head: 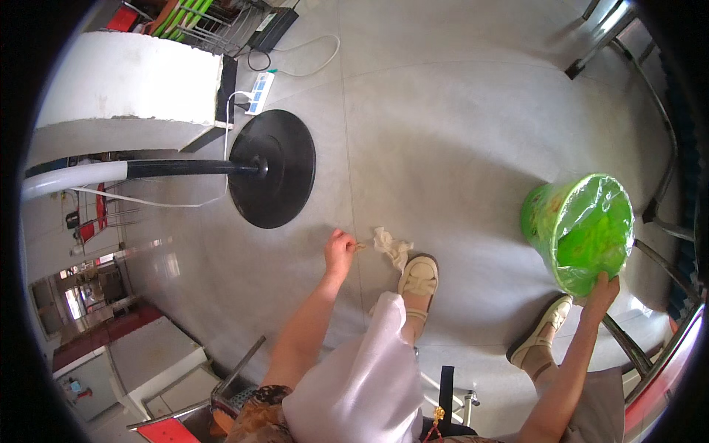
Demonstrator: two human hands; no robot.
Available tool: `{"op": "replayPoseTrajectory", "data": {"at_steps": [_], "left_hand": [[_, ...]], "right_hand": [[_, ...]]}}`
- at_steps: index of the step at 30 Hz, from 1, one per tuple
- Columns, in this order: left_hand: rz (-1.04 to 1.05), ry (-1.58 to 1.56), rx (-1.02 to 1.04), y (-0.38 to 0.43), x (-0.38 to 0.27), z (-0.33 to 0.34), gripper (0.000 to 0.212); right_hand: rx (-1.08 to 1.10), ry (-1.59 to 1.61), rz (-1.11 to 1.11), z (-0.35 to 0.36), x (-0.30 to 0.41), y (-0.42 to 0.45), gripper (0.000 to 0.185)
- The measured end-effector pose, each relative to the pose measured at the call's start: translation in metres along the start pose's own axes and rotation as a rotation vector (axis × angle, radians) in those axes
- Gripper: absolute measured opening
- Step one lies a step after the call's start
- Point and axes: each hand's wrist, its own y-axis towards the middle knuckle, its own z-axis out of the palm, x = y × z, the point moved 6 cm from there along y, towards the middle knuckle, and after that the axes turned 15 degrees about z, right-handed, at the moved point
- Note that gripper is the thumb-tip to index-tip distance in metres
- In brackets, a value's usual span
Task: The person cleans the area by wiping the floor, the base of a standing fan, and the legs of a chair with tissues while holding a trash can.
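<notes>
My left hand (339,256) is low over the floor, its fingers pinched on a small tan scrap (360,247); what the scrap is made of, I cannot tell. Just right of it, a crumpled off-white tissue (392,247) lies on the floor, close to the toe of my left shoe (419,277). My right hand (602,293) grips the near rim of a green plastic bin (534,216). A clear plastic liner (588,213) covers the inside of the bin and folds over its rim. The bin's mouth tilts towards me.
A black round pedestal base (277,171) with a pole stands on the floor at left. Behind it lie a white power strip (259,93), its cords and a black adapter (272,29). Metal furniture legs (659,183) line the right side. My right shoe (540,331) is below the bin.
</notes>
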Motion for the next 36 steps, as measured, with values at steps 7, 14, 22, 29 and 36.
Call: {"op": "replayPoseTrajectory", "data": {"at_steps": [7, 14, 22, 29, 36], "left_hand": [[0.181, 0.181, -0.086, 0.097, -0.001, 0.000, 0.011], [0.085, 0.352, -0.170, 0.149, 0.014, -0.019, 0.006], [0.132, 0.406, -0.201, 0.058, 0.043, -0.047, 0.004], [0.108, 0.352, -0.241, 0.102, 0.037, -0.047, 0.003], [0.217, 0.551, -0.068, 0.161, 0.018, -0.032, 0.002]], "right_hand": [[-0.005, 0.012, 0.028, 0.000, 0.000, 0.002, 0.030], [0.001, 0.023, 0.047, 0.002, 0.000, 0.000, 0.031], [0.016, 0.011, 0.059, -0.006, -0.012, 0.011, 0.036], [0.017, 0.066, 0.104, 0.002, 0.002, -0.002, 0.038], [0.044, -0.144, -0.024, 0.009, 0.007, 0.003, 0.036]]}}
